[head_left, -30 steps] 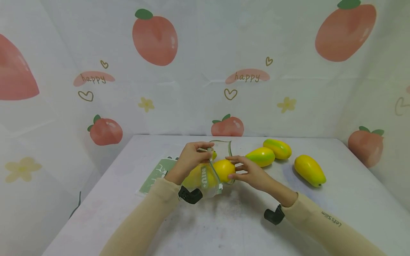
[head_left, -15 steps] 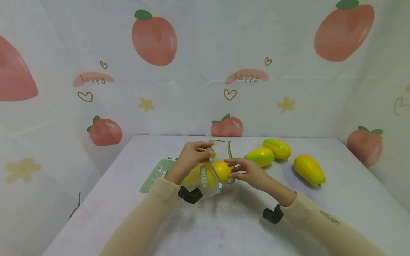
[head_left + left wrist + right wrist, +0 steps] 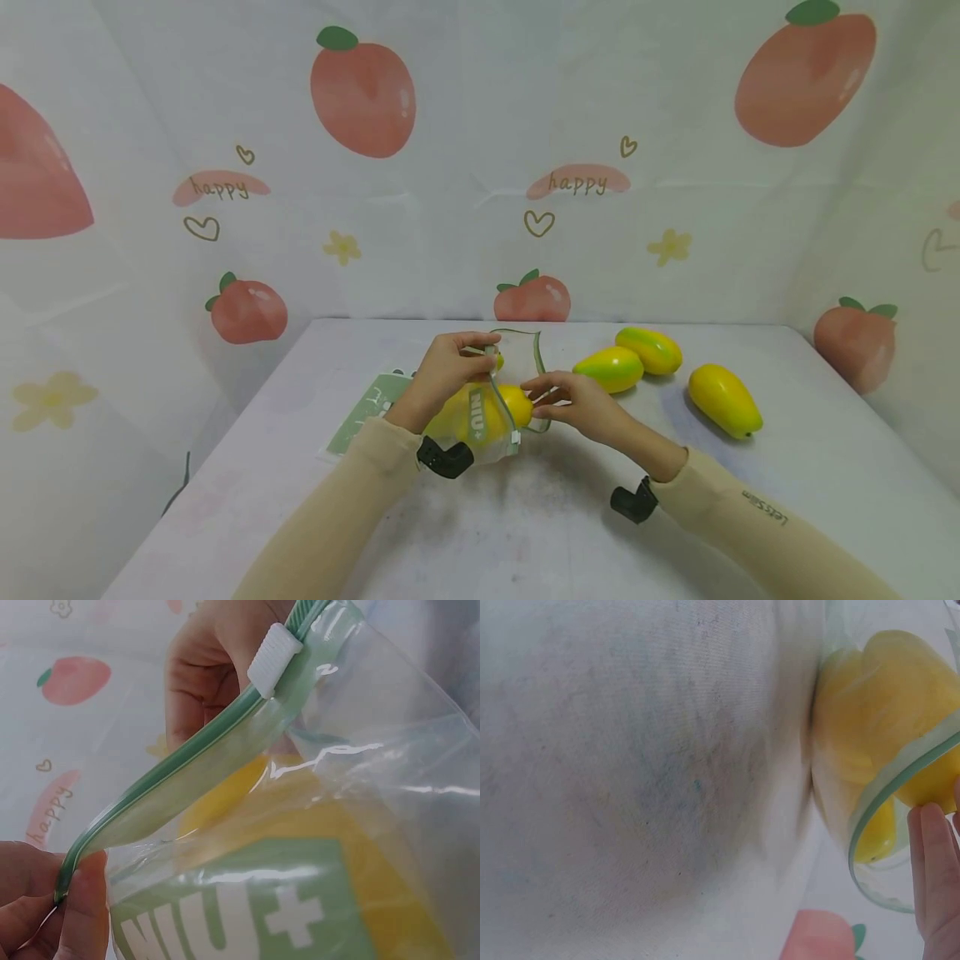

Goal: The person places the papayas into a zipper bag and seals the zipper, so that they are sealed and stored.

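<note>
My left hand [image 3: 450,362] pinches the green-edged rim of a clear zip bag [image 3: 442,772] between thumb and fingers. The bag lies on its side with its mouth toward the right and is printed "NIU+". A yellow mango [image 3: 519,406] is mostly inside, its rounded end showing at the mouth. My right hand [image 3: 573,400] holds that end with its fingertips and thumb. In the right wrist view the fingers [image 3: 939,862] reach across the bag's rim onto the fruit. Another mango [image 3: 876,832] lies deeper in the bag. A white slider [image 3: 274,661] sits on the zip.
To the right on the white table [image 3: 600,533] lie a green-tinged mango [image 3: 611,369], another behind it [image 3: 651,350] and a third [image 3: 723,400]. A flat green printed packet [image 3: 363,408] lies left of the bag. A fruit-patterned cloth [image 3: 442,233] hangs behind.
My right hand has moved left, and the mango has slid further into the bag, less of it showing outside. The left hand keeps its place on the rim.
</note>
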{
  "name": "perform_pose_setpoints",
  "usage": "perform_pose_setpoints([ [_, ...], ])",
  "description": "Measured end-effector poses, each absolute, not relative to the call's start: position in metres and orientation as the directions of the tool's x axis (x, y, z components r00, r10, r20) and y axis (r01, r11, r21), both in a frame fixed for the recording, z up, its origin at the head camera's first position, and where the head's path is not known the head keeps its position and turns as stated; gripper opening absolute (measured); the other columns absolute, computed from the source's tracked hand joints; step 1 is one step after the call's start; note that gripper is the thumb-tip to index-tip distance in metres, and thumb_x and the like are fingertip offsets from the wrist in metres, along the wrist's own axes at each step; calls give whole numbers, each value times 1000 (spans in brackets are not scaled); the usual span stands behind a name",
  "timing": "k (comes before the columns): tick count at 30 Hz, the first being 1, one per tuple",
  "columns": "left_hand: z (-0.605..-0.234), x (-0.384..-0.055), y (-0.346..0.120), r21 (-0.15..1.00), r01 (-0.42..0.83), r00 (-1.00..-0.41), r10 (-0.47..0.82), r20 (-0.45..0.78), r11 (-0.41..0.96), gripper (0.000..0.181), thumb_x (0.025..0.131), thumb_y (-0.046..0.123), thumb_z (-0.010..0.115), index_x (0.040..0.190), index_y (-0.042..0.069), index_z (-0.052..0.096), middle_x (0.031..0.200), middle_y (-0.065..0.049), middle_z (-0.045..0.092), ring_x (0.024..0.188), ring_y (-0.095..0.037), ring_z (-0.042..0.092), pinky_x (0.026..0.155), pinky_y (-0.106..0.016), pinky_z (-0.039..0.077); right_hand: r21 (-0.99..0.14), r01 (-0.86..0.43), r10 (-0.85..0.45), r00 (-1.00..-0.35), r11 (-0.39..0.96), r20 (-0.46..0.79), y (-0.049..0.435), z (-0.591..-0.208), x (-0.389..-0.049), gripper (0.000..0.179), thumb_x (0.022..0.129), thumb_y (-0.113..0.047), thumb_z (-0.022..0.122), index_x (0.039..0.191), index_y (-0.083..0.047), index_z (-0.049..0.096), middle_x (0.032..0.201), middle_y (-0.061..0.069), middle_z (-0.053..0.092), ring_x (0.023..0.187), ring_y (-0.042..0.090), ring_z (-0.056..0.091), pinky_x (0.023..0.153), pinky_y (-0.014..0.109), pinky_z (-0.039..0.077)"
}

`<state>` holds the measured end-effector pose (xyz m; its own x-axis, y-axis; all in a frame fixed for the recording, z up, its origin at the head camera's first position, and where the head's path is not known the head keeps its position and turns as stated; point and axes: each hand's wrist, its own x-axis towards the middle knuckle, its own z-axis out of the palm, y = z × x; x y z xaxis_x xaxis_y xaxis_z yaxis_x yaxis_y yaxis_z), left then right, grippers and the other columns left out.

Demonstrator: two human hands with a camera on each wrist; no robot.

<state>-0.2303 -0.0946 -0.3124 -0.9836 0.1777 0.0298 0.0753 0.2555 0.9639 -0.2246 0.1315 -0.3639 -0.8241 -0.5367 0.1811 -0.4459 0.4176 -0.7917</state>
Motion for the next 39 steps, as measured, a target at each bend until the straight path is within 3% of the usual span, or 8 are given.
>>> perform_pose_setpoints([
  [19, -311, -230, -96, 961, 74, -985, 172, 28, 266, 34, 87, 7, 68, 121, 8, 68, 108, -12, 68, 99, -36, 66, 80, -31, 60, -760, -413, -505, -853, 502, 130, 127, -362, -225, 33, 86, -11, 72, 117, -4, 68, 92, 3, 67, 87, 18, 67, 76, 26, 58],
  [30, -310, -230, -96, 966, 74, -981, 191, 26, 249, 35, 89, 5, 65, 123, 6, 67, 116, -18, 65, 102, -37, 64, 81, -32, 59, -767, -432, -518, -841, 475, 153, 132, -359, -225, 33, 86, -12, 72, 117, -2, 67, 99, 8, 69, 88, 19, 66, 78, 26, 58],
  [39, -311, -230, -95, 967, 69, -984, 179, 25, 247, 34, 88, 5, 65, 123, 7, 67, 113, -15, 65, 101, -38, 64, 80, -31, 60, -785, -416, -514, -845, 459, 147, 138, -355, -224, 38, 87, -15, 71, 121, 0, 64, 108, 13, 69, 92, 22, 67, 79, 27, 58],
])
